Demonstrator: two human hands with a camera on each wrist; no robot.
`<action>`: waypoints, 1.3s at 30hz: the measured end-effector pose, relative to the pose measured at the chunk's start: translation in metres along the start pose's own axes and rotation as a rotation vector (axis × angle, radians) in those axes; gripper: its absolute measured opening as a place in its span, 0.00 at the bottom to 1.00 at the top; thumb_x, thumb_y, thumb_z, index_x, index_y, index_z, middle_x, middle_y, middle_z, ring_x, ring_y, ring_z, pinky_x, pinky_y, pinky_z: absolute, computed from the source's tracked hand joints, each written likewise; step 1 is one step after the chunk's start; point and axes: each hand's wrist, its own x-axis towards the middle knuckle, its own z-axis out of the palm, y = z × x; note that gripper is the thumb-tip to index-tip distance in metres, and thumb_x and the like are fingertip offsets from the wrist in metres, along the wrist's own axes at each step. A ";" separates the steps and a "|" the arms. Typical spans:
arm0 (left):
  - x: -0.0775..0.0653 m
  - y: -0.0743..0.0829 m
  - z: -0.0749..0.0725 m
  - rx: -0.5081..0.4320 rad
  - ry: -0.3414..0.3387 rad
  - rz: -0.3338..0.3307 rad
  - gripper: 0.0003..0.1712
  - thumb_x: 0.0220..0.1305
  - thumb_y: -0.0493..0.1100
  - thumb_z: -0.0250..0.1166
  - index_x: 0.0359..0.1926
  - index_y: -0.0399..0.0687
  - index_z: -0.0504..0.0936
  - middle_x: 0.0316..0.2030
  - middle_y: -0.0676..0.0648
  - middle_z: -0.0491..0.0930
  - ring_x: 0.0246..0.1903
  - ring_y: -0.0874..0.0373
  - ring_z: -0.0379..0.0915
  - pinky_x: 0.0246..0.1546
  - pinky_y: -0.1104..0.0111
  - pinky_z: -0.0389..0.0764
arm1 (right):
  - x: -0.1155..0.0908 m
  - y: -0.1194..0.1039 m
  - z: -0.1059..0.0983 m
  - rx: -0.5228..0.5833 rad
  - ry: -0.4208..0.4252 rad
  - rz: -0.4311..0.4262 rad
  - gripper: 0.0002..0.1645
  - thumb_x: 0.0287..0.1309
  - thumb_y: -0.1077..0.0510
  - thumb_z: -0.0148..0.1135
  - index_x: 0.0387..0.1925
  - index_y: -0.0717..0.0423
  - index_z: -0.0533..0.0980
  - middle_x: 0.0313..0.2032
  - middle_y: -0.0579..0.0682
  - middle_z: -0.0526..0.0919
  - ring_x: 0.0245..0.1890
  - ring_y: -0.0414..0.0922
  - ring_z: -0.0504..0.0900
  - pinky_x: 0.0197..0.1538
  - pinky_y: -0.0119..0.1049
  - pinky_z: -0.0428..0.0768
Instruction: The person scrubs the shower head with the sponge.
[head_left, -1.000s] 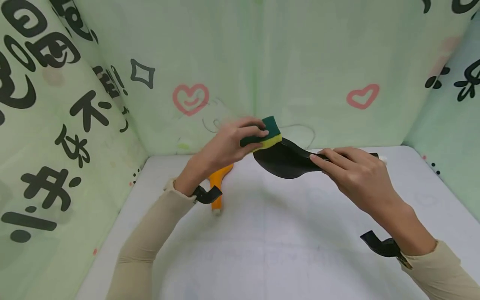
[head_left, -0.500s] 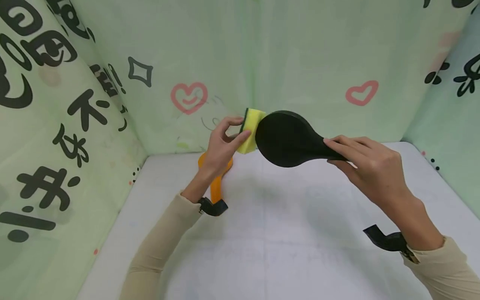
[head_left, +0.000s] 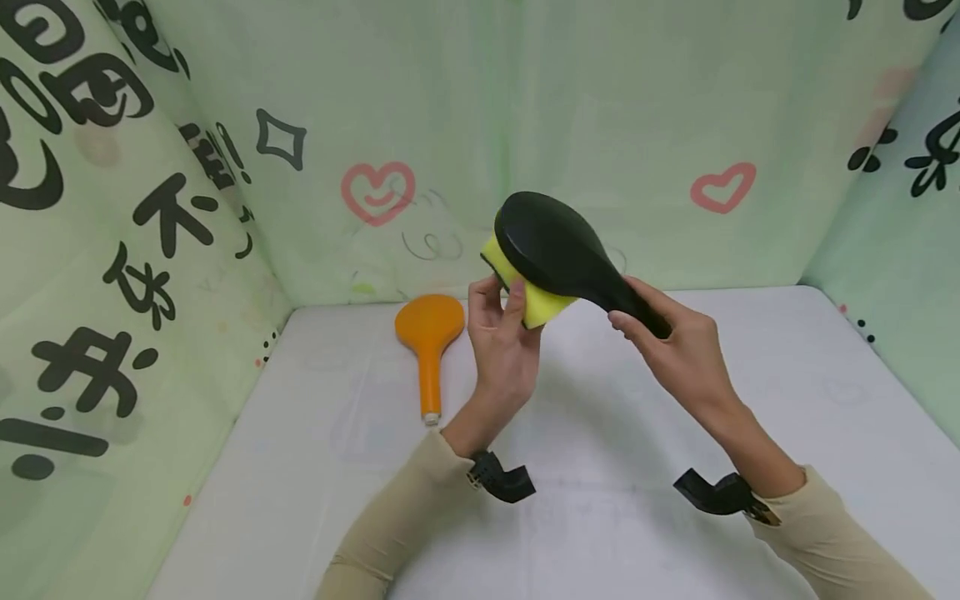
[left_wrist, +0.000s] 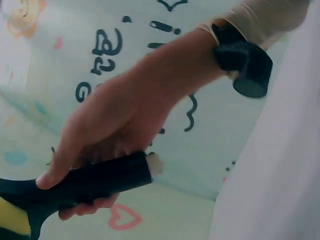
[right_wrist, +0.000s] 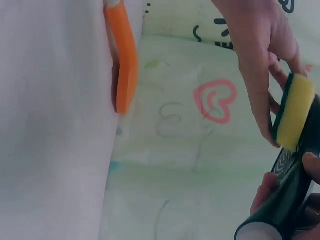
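My right hand (head_left: 678, 354) grips the handle of a black hand shower head (head_left: 551, 242), raised above the table with its smooth back towards the head camera. The left wrist view shows that hand (left_wrist: 117, 120) wrapped round the handle, a pale connector at its end. My left hand (head_left: 504, 358) pinches a yellow and green sponge (head_left: 546, 308) against the far side of the shower head, whose face is mostly hidden. In the right wrist view, the sponge (right_wrist: 296, 112) has its yellow side against the face, where part of a nozzle pattern shows.
An orange shower head (head_left: 430, 333) lies on the white table (head_left: 600, 500), left of my left hand, its pale threaded end towards me. Green printed cloth walls (head_left: 637, 125) rise behind and beside the table. Each wrist carries a black camera mount.
The sponge has gone from the shower head's upper edge, past its left rim, to the far side. The shower head has turned its back to view and tilted upward. Both hands have drawn nearer together.
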 end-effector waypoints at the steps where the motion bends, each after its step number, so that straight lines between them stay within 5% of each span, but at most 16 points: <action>1: -0.002 -0.002 0.003 0.079 -0.017 0.078 0.14 0.72 0.41 0.64 0.52 0.45 0.70 0.60 0.47 0.68 0.54 0.49 0.76 0.58 0.59 0.81 | 0.000 -0.003 0.002 0.034 -0.033 0.030 0.30 0.68 0.56 0.66 0.69 0.54 0.73 0.46 0.59 0.88 0.38 0.26 0.83 0.41 0.16 0.78; 8: 0.016 0.003 0.000 0.664 -0.207 0.603 0.19 0.64 0.27 0.68 0.52 0.27 0.72 0.60 0.29 0.63 0.62 0.37 0.67 0.66 0.50 0.72 | 0.002 -0.020 0.002 0.246 -0.293 0.143 0.27 0.76 0.53 0.56 0.71 0.56 0.68 0.46 0.57 0.85 0.36 0.44 0.87 0.44 0.30 0.85; 14: 0.033 0.021 -0.013 1.033 -0.335 0.829 0.22 0.58 0.27 0.73 0.53 0.37 0.79 0.58 0.32 0.69 0.60 0.36 0.69 0.63 0.53 0.77 | 0.008 -0.025 -0.016 0.218 -0.484 0.164 0.34 0.71 0.59 0.62 0.71 0.61 0.61 0.53 0.60 0.83 0.39 0.46 0.88 0.47 0.34 0.86; 22: 0.044 0.032 -0.020 1.183 -0.558 1.009 0.21 0.60 0.30 0.73 0.53 0.43 0.81 0.56 0.33 0.73 0.62 0.29 0.65 0.66 0.54 0.74 | 0.011 -0.015 -0.035 0.248 -0.530 0.343 0.31 0.77 0.54 0.54 0.71 0.61 0.56 0.63 0.60 0.70 0.46 0.47 0.82 0.49 0.33 0.83; 28: 0.056 0.041 -0.016 1.273 -0.663 1.080 0.17 0.63 0.31 0.70 0.53 0.44 0.82 0.55 0.35 0.76 0.61 0.29 0.67 0.68 0.55 0.72 | 0.010 -0.012 -0.032 0.190 -0.489 0.391 0.33 0.77 0.53 0.53 0.74 0.60 0.58 0.58 0.62 0.70 0.43 0.51 0.81 0.45 0.37 0.82; 34: 0.061 0.051 -0.009 1.376 -0.702 1.059 0.16 0.67 0.33 0.68 0.54 0.46 0.82 0.57 0.36 0.76 0.62 0.30 0.67 0.68 0.56 0.70 | 0.008 -0.008 -0.025 -0.020 -0.449 0.324 0.41 0.62 0.50 0.72 0.66 0.63 0.63 0.58 0.61 0.76 0.40 0.49 0.86 0.40 0.37 0.81; 39: 0.060 0.057 -0.011 1.421 -0.730 1.033 0.15 0.66 0.33 0.69 0.53 0.45 0.84 0.56 0.37 0.77 0.61 0.29 0.68 0.68 0.56 0.71 | 0.003 -0.002 -0.020 0.011 -0.490 0.304 0.32 0.66 0.49 0.69 0.60 0.65 0.68 0.48 0.59 0.85 0.36 0.44 0.88 0.42 0.34 0.84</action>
